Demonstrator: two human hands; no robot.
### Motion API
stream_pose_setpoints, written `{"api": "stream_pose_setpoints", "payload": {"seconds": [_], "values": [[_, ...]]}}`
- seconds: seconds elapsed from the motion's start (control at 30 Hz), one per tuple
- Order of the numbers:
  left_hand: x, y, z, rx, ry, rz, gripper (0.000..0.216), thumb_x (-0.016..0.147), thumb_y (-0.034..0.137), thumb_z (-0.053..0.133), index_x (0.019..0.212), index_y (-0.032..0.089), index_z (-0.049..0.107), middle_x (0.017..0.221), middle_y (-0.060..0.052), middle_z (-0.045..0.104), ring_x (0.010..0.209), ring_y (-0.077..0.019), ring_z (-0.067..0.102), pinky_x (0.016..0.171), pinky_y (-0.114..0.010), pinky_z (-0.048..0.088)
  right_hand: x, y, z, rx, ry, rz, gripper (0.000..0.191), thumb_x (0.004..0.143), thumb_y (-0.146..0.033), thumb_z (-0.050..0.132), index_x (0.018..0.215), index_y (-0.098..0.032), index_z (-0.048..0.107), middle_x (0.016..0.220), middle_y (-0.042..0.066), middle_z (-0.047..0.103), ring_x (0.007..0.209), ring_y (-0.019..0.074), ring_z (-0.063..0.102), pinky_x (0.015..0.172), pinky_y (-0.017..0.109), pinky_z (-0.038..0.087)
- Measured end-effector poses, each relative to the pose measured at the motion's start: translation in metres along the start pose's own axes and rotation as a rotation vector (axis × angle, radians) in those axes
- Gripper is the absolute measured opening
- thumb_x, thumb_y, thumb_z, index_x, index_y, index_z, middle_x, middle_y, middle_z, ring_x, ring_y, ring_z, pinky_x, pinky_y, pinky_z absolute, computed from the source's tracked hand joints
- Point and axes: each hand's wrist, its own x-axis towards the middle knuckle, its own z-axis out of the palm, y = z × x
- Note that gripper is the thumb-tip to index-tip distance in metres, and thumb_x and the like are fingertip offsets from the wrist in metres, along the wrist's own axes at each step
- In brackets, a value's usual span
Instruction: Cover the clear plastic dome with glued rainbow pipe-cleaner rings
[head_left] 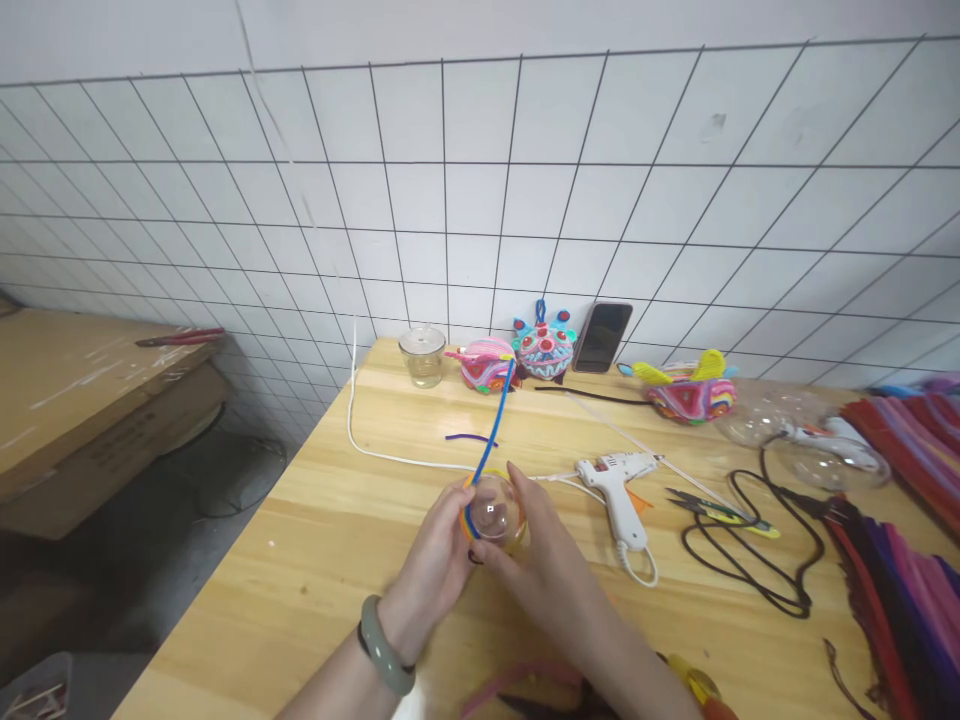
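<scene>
Both my hands hold a clear plastic ball (496,512) above the wooden table (322,520). My left hand (433,560), with a grey-green bangle (382,645) on the wrist, cups the ball's left side, fingers closed around it. My right hand (544,555) grips its right side, fingers curled over the top. Coloured pipe cleaners are wound round the ball's left rim. A blue pipe cleaner (495,420) rises from that rim and points up and away.
A white glue gun (619,480) lies right of the ball, with small snips (720,510) and a black cord (757,560) beyond. Finished pipe-cleaner figures (544,345), a glass cup (422,355) and a phone (602,336) stand by the tiled wall. Pipe-cleaner bundles (907,560) fill the right edge.
</scene>
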Motion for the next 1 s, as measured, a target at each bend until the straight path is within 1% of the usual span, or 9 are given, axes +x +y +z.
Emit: {"api": "stream_pose_setpoints", "payload": {"seconds": [0.17,0.27,0.4,0.6,0.67,0.73,0.83,0.9,1.0], "values": [[-0.003,-0.001,0.003,0.018,0.009,0.012,0.008,0.08,0.025,0.064,0.079,0.017,0.066,0.072,0.0,0.068,0.065,-0.0152,0.059,0.061,-0.026,0.04,0.0,0.0,0.001,-0.011,0.011,-0.01,0.065,0.082,-0.024,0.06,0.143,-0.018,0.039,0.141,0.017,0.053,0.133,0.0302,0.048,0.111,0.052,0.038],[-0.004,0.0,0.005,0.021,0.011,0.011,0.008,0.079,0.024,0.065,0.075,0.017,0.066,0.07,0.0,0.067,0.066,-0.0157,0.06,0.061,-0.026,0.04,0.001,-0.003,-0.002,-0.038,-0.02,0.004,0.063,0.083,-0.025,0.058,0.142,-0.013,0.04,0.139,0.02,0.054,0.132,0.0315,0.049,0.11,0.053,0.039],[-0.005,0.001,0.007,0.025,0.01,0.015,0.009,0.078,0.024,0.066,0.073,0.017,0.066,0.069,-0.001,0.068,0.068,-0.0172,0.061,0.064,-0.027,0.041,0.001,-0.004,-0.004,-0.05,-0.02,0.014,0.062,0.082,-0.027,0.059,0.141,-0.015,0.043,0.139,0.019,0.055,0.131,0.0316,0.05,0.109,0.052,0.041],[-0.007,-0.002,0.008,0.01,-0.02,0.06,0.009,0.079,0.024,0.067,0.073,0.017,0.066,0.069,0.0,0.066,0.07,-0.016,0.06,0.069,-0.027,0.042,0.001,-0.002,-0.001,-0.032,0.007,0.012,0.061,0.083,-0.027,0.06,0.141,-0.018,0.044,0.14,0.017,0.056,0.132,0.0317,0.05,0.109,0.053,0.04],[-0.007,-0.002,0.008,0.001,-0.017,0.061,0.009,0.08,0.024,0.067,0.074,0.017,0.067,0.068,0.0,0.066,0.069,-0.0159,0.06,0.067,-0.027,0.042,0.002,-0.003,-0.002,-0.021,-0.01,0.017,0.061,0.082,-0.026,0.06,0.14,-0.016,0.045,0.141,0.018,0.054,0.134,0.032,0.048,0.11,0.054,0.038],[-0.006,0.0,0.008,-0.015,-0.011,0.058,0.008,0.08,0.024,0.067,0.076,0.017,0.067,0.07,0.0,0.067,0.069,-0.016,0.06,0.065,-0.026,0.042,0.003,-0.004,-0.007,0.027,-0.054,0.027,0.065,0.081,-0.028,0.061,0.142,-0.014,0.043,0.145,0.019,0.051,0.138,0.0323,0.043,0.113,0.055,0.034],[-0.004,0.006,0.006,-0.049,-0.017,0.035,0.014,0.083,0.026,0.062,0.082,0.015,0.07,0.074,-0.004,0.071,0.069,-0.0172,0.062,0.063,-0.027,0.045,0.008,-0.004,-0.022,0.156,-0.094,0.067,0.074,0.08,-0.04,0.064,0.145,-0.017,0.039,0.151,0.019,0.044,0.141,0.033,0.038,0.114,0.057,0.031],[-0.001,0.011,0.005,-0.079,-0.023,0.02,0.021,0.086,0.027,0.057,0.088,0.012,0.071,0.079,-0.007,0.074,0.071,-0.0183,0.064,0.065,-0.029,0.047,0.013,-0.001,-0.035,0.224,-0.051,0.093,0.076,0.081,-0.05,0.064,0.146,-0.021,0.037,0.152,0.018,0.043,0.139,0.0332,0.041,0.111,0.057,0.035],[0.001,0.018,0.001,-0.127,-0.015,0.001,0.026,0.088,0.026,0.051,0.092,0.01,0.071,0.084,-0.01,0.076,0.074,-0.02,0.067,0.069,-0.032,0.051,0.021,0.008,-0.055,0.263,0.065,0.124,0.076,0.082,-0.056,0.061,0.145,-0.023,0.036,0.15,0.019,0.044,0.135,0.0323,0.047,0.108,0.055,0.04]]}}
